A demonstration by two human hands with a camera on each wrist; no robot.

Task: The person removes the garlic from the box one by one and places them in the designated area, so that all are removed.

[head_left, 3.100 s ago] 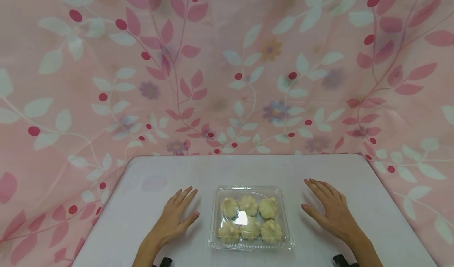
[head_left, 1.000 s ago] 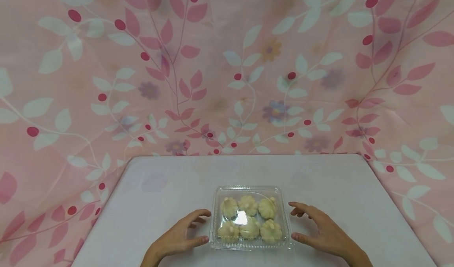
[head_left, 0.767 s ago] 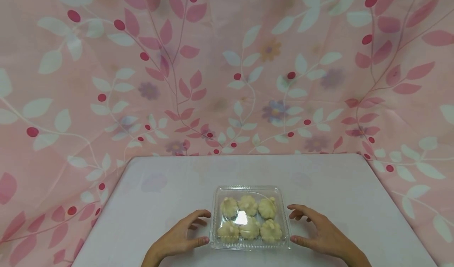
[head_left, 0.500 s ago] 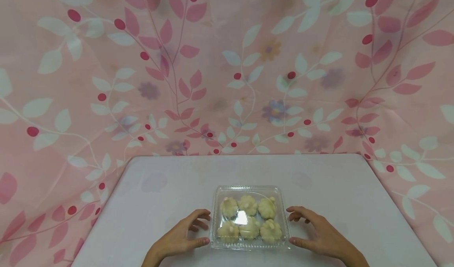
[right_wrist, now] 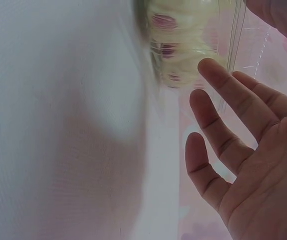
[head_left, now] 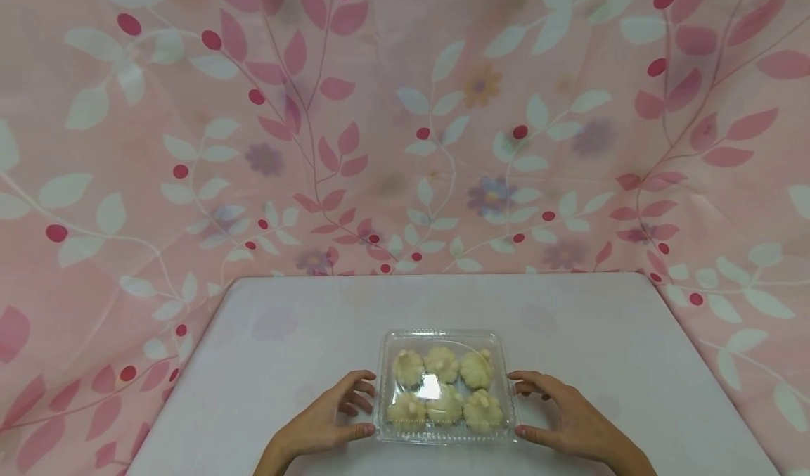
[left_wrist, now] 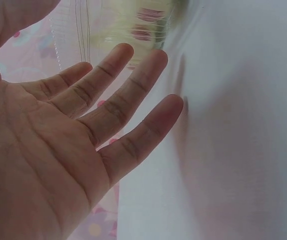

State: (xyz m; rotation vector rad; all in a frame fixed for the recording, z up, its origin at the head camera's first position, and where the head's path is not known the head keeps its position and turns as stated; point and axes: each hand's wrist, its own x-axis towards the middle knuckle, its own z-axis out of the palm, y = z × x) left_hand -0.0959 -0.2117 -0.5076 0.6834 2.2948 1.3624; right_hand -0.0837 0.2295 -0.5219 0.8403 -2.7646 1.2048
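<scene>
A clear plastic clamshell box (head_left: 443,438), its lid down, rests on the table. Inside lie several pale yellow, scalloped rounds (head_left: 441,365) with small knobs on top; their exact kind is unclear. Beside the box's left edge is my left hand (head_left: 325,420), thumb and fingertips by its side. My right hand (head_left: 572,423) mirrors it at the right edge, fingertips at the rim. Both wrist views show loosely extended fingers in front of the box wall, with the left palm (left_wrist: 48,145) and right palm (right_wrist: 268,165) facing the camera. Firm contact cannot be made out.
The white tabletop (head_left: 304,342) has rounded far corners. Behind and around it hangs a pink cloth (head_left: 392,145) printed with leaves, berries and flowers.
Both hands came inward and down from apart to the box's sides. Lately the right fingers moved slightly left to the rim, while the left hand barely shifted. The box stayed put.
</scene>
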